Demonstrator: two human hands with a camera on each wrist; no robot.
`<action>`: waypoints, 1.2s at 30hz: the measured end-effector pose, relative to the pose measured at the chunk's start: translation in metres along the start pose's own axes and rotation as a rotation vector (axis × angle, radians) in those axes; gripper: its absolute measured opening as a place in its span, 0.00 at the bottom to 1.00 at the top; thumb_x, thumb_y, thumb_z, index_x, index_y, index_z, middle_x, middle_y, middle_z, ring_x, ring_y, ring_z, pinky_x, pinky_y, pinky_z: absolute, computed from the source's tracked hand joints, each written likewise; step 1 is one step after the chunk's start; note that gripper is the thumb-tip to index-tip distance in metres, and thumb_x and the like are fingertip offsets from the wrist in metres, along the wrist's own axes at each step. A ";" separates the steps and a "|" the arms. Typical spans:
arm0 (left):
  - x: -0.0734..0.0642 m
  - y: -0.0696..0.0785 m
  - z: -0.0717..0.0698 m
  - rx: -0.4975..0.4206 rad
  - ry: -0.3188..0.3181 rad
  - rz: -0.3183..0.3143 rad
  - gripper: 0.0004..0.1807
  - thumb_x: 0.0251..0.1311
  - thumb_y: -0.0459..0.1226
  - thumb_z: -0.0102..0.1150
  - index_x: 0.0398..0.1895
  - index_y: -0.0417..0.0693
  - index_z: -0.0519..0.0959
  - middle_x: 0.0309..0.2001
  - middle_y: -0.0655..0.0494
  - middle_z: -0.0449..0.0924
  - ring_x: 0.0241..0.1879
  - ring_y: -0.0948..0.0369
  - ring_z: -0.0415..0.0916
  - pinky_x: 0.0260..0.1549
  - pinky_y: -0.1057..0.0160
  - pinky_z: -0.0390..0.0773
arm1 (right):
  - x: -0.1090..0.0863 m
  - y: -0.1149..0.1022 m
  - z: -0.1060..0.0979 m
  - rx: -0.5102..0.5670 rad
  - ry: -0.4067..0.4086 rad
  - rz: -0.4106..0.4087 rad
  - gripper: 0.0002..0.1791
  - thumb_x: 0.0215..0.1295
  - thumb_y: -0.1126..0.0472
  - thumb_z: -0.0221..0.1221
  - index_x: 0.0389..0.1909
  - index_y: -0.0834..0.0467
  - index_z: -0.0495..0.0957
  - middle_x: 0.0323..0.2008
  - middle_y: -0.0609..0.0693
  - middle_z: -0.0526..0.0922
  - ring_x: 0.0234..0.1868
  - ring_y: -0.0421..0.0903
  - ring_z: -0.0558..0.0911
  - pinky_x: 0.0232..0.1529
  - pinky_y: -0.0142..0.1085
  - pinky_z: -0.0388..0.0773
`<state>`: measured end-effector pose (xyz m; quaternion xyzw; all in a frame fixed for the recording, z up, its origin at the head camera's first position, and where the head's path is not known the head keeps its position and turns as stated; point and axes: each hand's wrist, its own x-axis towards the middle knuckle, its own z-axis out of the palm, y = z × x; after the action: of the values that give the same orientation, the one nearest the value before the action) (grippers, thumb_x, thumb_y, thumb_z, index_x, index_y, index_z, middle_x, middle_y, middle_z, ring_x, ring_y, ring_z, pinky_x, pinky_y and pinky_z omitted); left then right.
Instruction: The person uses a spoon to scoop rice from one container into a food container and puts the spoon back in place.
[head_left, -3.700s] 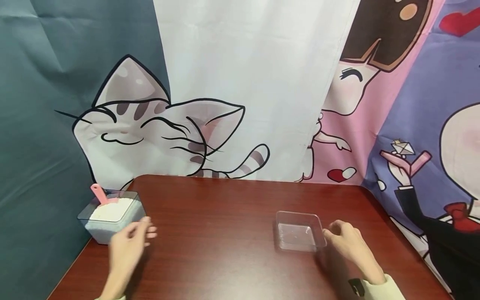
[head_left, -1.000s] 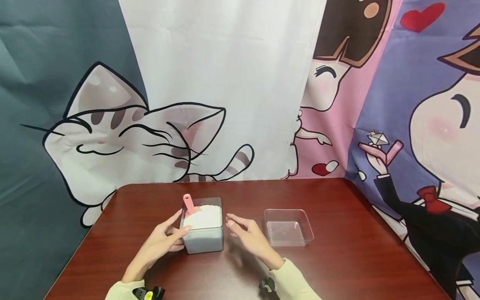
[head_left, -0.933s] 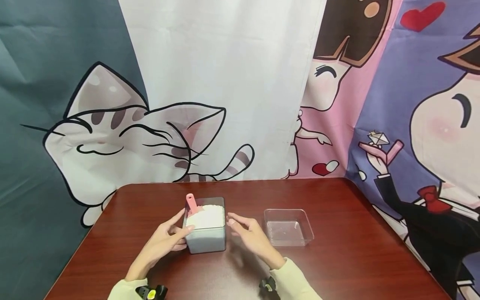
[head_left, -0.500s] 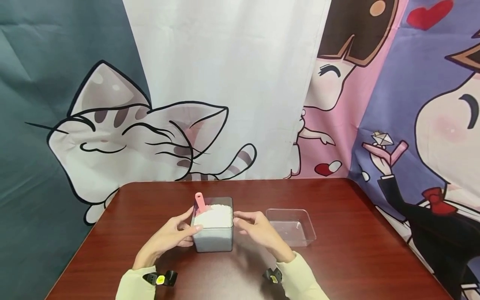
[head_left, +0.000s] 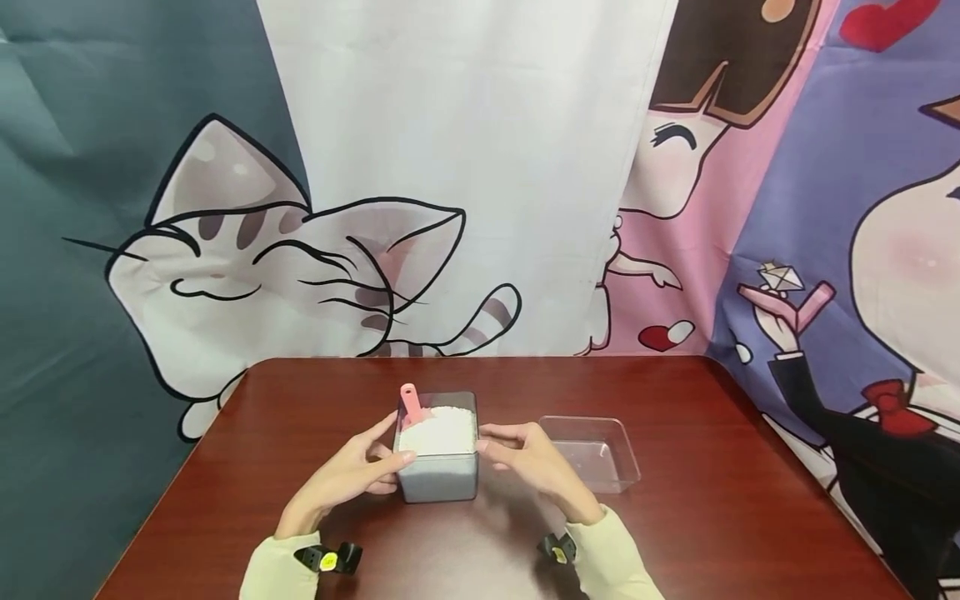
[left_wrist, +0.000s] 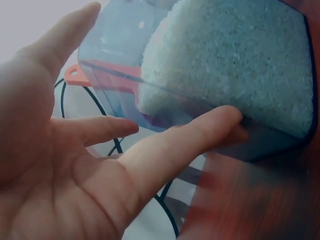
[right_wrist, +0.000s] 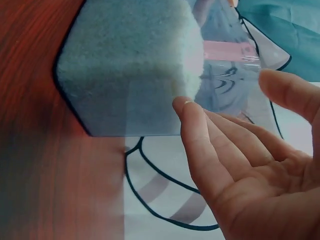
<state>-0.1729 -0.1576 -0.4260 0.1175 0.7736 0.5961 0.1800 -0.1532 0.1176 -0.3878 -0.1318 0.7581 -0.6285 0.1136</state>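
The box stands short of the table's far edge, between left hand and right hand — fingers spread at its opposite walls, gripping nothing.

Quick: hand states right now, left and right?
Left hand: open, fingers and thumb against the see-through grey container, not curled round it.
Right hand: open, holding nothing, fingertips at the container's right side; contact unclear.

Pink scoop partly hidden in grains
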 end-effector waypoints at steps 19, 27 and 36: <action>0.003 -0.001 -0.004 -0.019 0.040 0.010 0.37 0.61 0.50 0.54 0.70 0.48 0.53 0.59 0.39 0.67 0.50 0.49 0.75 0.46 0.49 0.77 | 0.059 -0.029 0.018 -0.605 0.040 -0.397 0.13 0.58 0.56 0.61 0.44 0.54 0.80 0.31 0.41 0.82 0.28 0.36 0.77 0.28 0.28 0.77; 0.005 -0.005 0.000 -0.082 0.049 0.045 0.36 0.63 0.47 0.52 0.70 0.46 0.52 0.63 0.37 0.62 0.55 0.45 0.70 0.44 0.46 0.76 | 0.090 -0.038 0.044 -0.835 -0.112 -0.359 0.19 0.61 0.52 0.59 0.52 0.51 0.73 0.34 0.42 0.82 0.32 0.34 0.78 0.32 0.28 0.76; 0.005 -0.001 0.000 -0.085 0.064 0.043 0.36 0.62 0.47 0.53 0.71 0.50 0.51 0.58 0.36 0.67 0.53 0.45 0.72 0.42 0.45 0.77 | 0.097 -0.039 0.046 -0.887 0.008 -0.451 0.03 0.63 0.55 0.57 0.31 0.48 0.76 0.23 0.36 0.76 0.22 0.33 0.71 0.23 0.27 0.70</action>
<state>-0.1774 -0.1555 -0.4273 0.1072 0.7501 0.6357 0.1471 -0.2269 0.0352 -0.3586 -0.3257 0.9055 -0.2548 -0.0952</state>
